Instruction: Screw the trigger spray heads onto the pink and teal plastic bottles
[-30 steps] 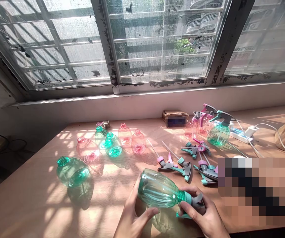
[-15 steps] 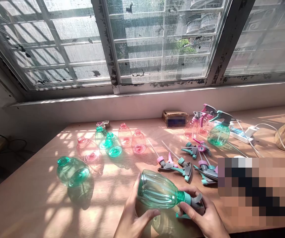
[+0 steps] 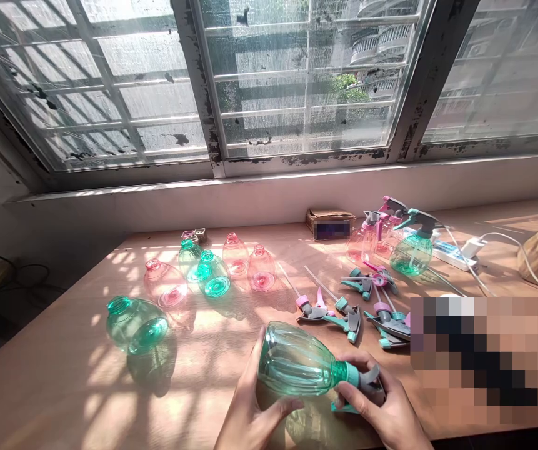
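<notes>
Left hand [image 3: 254,400] is curling fingers round the green bottle [image 3: 297,361] near the worktop's [image 3: 53,400] front edge, right hand's [image 3: 388,403] fingers are clamping the spray head [image 3: 367,382]. Guessing they're tightening the collar [image 3: 353,375]; the next twist is calling for steady support.

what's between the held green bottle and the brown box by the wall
Loose spray heads lie between the held green bottle and the brown box; the head view shows this.

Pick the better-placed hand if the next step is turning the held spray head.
Right, most likely: the right hand already grips the spray head at the bottle's neck, while the left hand holds the green bottle near its base.
</notes>
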`<state>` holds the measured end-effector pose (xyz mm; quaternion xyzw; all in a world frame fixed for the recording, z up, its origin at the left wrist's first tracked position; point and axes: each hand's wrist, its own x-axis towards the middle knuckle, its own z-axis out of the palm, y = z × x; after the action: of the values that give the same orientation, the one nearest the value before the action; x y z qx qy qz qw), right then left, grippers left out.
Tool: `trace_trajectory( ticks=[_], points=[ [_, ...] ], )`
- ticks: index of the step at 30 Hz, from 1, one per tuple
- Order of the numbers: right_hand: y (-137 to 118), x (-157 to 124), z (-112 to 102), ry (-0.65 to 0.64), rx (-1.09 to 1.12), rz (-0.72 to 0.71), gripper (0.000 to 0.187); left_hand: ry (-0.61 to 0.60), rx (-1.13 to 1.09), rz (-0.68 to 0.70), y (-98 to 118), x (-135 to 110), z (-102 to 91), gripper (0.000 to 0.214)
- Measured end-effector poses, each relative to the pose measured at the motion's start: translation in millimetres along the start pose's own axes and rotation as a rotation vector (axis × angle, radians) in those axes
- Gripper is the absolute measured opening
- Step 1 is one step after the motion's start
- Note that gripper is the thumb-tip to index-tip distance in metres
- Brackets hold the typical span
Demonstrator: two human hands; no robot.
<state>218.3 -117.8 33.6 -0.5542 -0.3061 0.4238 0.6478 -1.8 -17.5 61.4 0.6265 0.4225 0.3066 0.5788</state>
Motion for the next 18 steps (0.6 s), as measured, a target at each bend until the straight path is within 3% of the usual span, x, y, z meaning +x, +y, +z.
trace_trajectory(
  ticks=[7, 13, 18],
  points=[
    [-0.9, -0.3, -1.2, -0.007, 0.04, 0.024, 0.041, 0.004, 0.011, -0.009, -0.9, -0.1, -2.2, 0.066],
    [2.7, 0.1, -2.4, -0.004, 0.079, 0.004, 0.039, 0.004, 0.017, 0.019, 0.4, -1.5, -1.1, 0.075],
    [3.9, -0.2, -2.8, -0.017, 0.075, 0.014, 0.039, 0.031, 0.04, -0.075, -2.6, -6.7, -4.3, 0.078]
  ],
)
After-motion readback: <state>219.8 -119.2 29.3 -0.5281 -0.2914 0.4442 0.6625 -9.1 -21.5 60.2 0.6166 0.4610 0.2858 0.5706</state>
